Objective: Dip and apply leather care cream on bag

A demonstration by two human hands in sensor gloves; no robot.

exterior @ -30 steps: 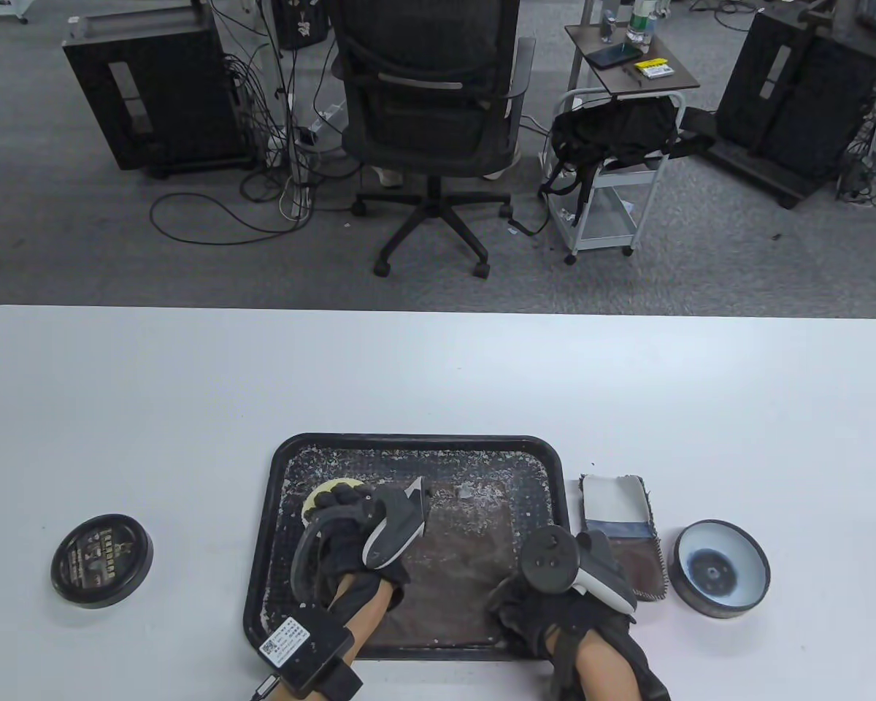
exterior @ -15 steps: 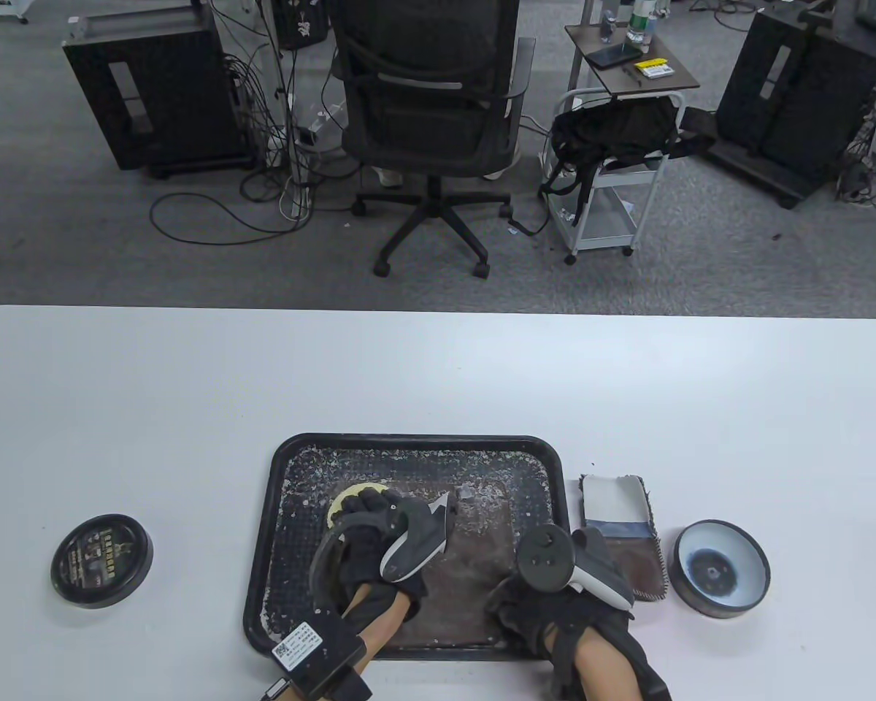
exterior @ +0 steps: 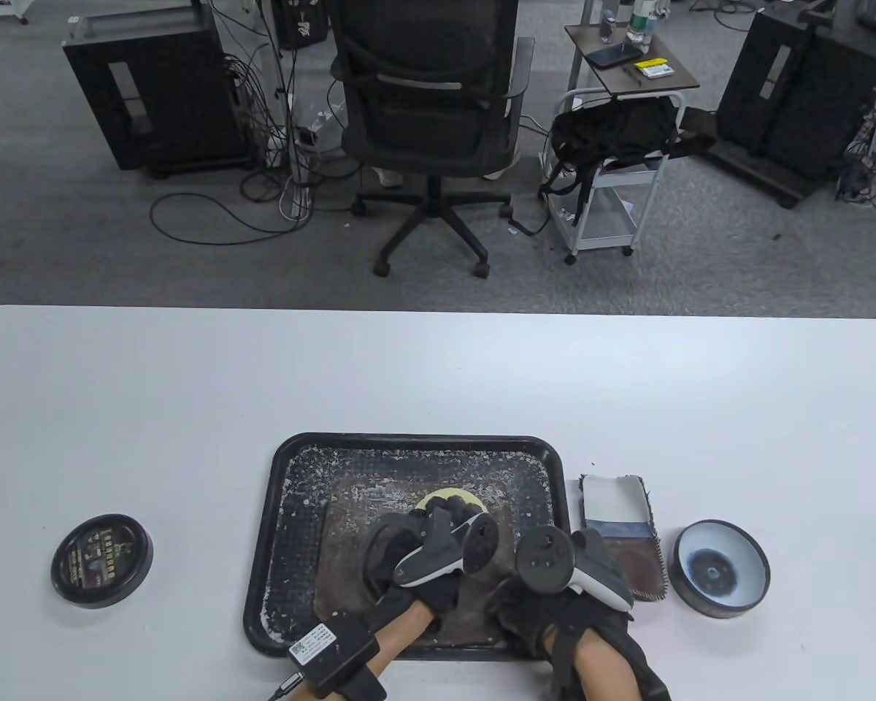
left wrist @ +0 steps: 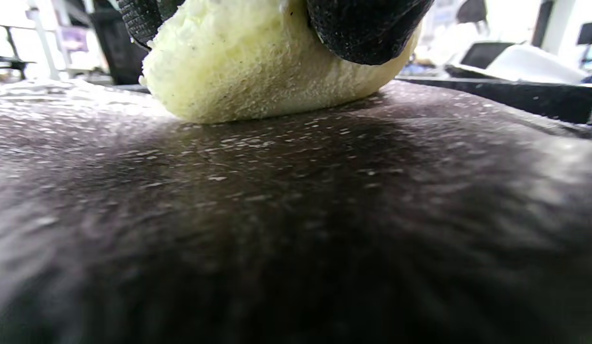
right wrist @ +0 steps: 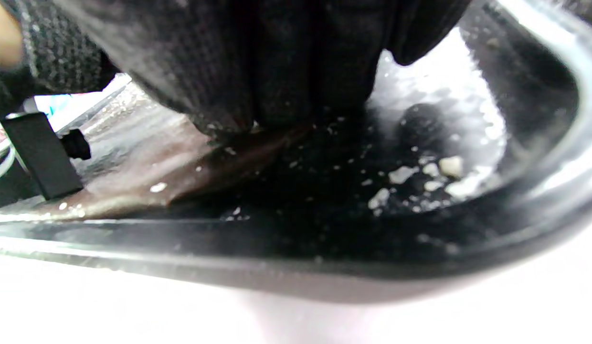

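The yellow sponge applicator (exterior: 449, 501) is gripped by the curled fingers (left wrist: 367, 28) of the left hand (exterior: 427, 555) and pressed flat on the brown leather bag (exterior: 350, 562) in the black tray (exterior: 409, 444); most untreated leather is judged to lie toward 7 o'clock of the sponge; the right hand (exterior: 555, 584) holds down the bag's 4 o'clock corner, whether with straight or curled fingers cannot be told; the open cream tin (exterior: 719, 568) sits on the counter (exterior: 438, 380) at 3 o'clock.
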